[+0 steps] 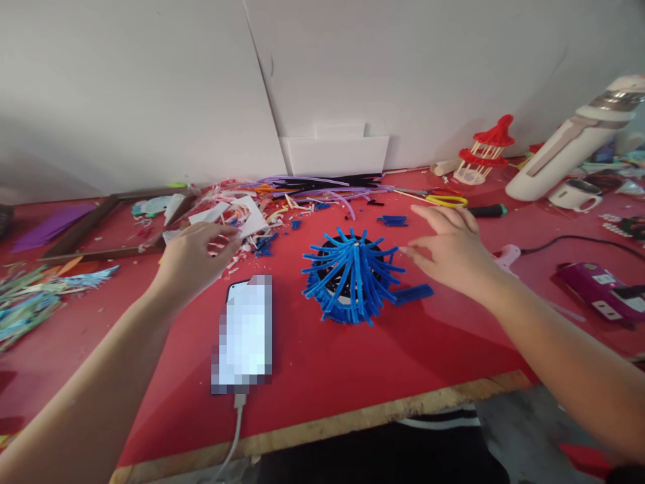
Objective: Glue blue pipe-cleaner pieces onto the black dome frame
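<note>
A round craft piece of blue pipe cleaners [357,269] stands on the red tabletop, its strips fanning down from a peak over a dark ring. My right hand [448,245] hovers just right of it, fingers apart and holding nothing visible; whether a fingertip touches a strip, I cannot tell. Beside the piece lie cut blue pipe cleaner lengths [413,294], and a further small bundle [393,220] rests behind. To the left, my left hand [199,255] is raised above the table near white paper scraps [252,215], its fingers loosely bent with a gap at the thumb.
A charging phone [244,336] lies in front. Purple and black pipe cleaners [322,185] spread along the wall. Rightward are yellow-handled scissors [446,199], a red-roofed stick model [484,154], a white bottle [569,144], a mug [574,195] and a pink glue gun [506,259] with its cord.
</note>
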Tool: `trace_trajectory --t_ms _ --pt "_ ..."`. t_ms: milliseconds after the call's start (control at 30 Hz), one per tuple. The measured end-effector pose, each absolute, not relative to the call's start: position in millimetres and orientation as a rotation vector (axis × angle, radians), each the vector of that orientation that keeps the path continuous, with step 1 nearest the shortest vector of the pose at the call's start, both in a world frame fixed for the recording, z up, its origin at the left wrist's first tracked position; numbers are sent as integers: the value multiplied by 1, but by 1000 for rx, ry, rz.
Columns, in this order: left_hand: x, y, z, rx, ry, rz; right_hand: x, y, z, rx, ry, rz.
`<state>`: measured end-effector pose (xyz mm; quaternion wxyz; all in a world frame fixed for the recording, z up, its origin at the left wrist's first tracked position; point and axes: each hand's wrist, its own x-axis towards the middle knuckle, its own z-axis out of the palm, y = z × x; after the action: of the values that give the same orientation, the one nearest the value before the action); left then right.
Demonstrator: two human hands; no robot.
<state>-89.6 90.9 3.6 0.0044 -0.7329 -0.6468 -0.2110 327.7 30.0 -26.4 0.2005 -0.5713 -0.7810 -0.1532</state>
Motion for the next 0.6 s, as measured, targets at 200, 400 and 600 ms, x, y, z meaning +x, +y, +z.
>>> trace_trajectory --t_ms 200,400,600 --pt "-72 87 8 -2366 -1766 -906 309 53 -6 -1479 -2049 -344" --pt "-42 98 20 -2411 -1610 -1015 264 118 34 -1614 -2182 335" --pt "-30 111 27 -2422 -1609 -1052 217 163 42 -1463 -2337 740"
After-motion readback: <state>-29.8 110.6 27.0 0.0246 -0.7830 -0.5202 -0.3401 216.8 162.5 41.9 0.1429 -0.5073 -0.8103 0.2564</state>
